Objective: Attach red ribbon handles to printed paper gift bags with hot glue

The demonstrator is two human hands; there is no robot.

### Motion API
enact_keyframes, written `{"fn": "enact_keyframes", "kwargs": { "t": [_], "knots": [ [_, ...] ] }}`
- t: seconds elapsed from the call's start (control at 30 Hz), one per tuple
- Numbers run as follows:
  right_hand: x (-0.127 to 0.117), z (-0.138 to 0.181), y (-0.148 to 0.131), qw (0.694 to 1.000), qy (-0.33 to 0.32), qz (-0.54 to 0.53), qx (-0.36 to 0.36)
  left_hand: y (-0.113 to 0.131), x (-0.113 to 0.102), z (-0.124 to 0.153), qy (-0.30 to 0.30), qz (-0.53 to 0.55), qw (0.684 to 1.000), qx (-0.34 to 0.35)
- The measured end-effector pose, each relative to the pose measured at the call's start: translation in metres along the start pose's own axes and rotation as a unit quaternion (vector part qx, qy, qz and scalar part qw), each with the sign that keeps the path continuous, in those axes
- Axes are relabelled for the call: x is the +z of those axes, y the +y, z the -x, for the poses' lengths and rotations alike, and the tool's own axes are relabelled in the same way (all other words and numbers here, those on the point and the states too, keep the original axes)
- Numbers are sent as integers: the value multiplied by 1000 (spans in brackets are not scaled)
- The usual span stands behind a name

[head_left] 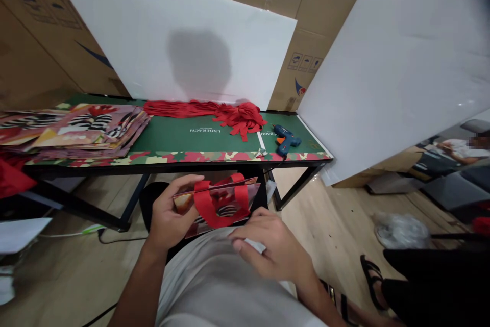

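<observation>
My left hand [176,212] grips the left side of a small paper gift bag [225,209] printed with a zebra pattern, thumb at the front and fingers behind. Red ribbon handles [209,207] loop from its top edge, the front one hanging down over the printed face. The bag is tilted above my lap. My right hand [270,243] is just below the bag's right corner, with thumb and forefinger tips brought together. Whether anything is pinched there I cannot make out; pale cloth shows through the gap between the fingers.
On the green table [172,135] stand a stack of printed bags [95,130], a heap of red ribbons [241,115] and a blue glue gun [286,141]. Cardboard [306,72] and white panels [214,51] rise behind. Another person's sandalled foot [373,281] is at right.
</observation>
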State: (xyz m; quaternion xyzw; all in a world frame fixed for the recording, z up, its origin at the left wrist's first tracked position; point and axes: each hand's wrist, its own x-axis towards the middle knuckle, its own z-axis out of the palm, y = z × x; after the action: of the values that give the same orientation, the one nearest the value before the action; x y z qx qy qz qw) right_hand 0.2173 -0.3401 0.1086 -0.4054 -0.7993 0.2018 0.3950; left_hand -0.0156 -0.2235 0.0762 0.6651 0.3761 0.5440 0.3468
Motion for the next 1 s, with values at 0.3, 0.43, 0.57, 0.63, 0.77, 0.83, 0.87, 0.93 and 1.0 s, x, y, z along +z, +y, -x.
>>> {"fn": "enact_keyframes", "kwargs": {
  "t": [0.3,0.43,0.57,0.63,0.77,0.83,0.87,0.93,1.0],
  "knots": [
    [-2,2,9,952,293,72,47,4,-2,12,24,96,989,108],
    [-2,-1,9,971,239,23,-14,5,-7,17,-23,176,967,181],
    [-1,-1,7,962,261,27,-74,8,-11,21,-31,192,963,186],
    [0,1,8,953,284,40,-93,13,-11,20,-32,198,963,180],
    [1,5,11,932,329,81,-130,24,-7,10,-38,242,952,184],
    [1,5,11,923,346,96,-138,26,-5,5,-48,264,942,202],
    [1,5,10,920,352,101,-141,26,-5,3,-53,268,938,212],
    [1,4,10,918,355,102,-144,23,-5,1,-53,264,935,230],
    [0,4,9,921,349,98,-143,21,-5,1,-50,253,937,236]
  ]
}}
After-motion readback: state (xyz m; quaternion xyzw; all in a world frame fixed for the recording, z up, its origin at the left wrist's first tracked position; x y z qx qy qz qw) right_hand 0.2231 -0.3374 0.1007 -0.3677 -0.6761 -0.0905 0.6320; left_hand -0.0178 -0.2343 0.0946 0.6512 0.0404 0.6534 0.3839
